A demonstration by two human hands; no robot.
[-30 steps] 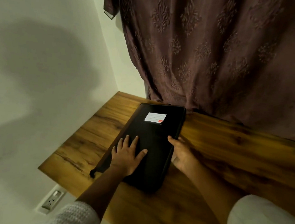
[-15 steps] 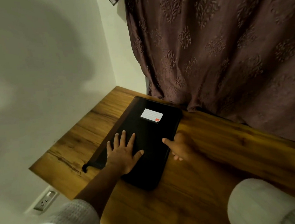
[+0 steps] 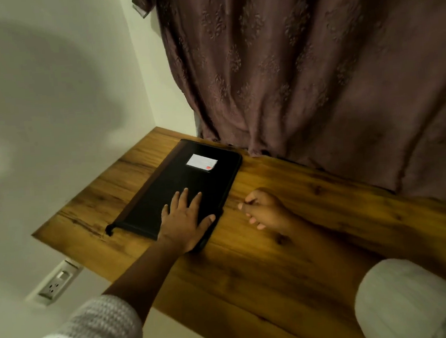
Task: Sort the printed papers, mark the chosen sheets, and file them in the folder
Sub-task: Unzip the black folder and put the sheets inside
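A closed black folder (image 3: 169, 189) with a white label (image 3: 201, 161) lies on the wooden table (image 3: 278, 258) near the back left corner. My left hand (image 3: 185, 223) lies flat on the folder's near end, fingers straight and spread. My right hand (image 3: 264, 209) hovers just right of the folder, apart from it, fingers loosely curled and holding nothing. No printed papers or marker are in view.
A brown patterned curtain (image 3: 316, 79) hangs behind the table and touches its back edge. A white wall (image 3: 49, 103) stands at the left, with a power socket (image 3: 55, 283) below the table's left edge. Bare wood stretches to the right of the folder.
My right hand has let go of the folder's right edge and drawn back to the right. The folder has slid toward the back corner under my left hand.
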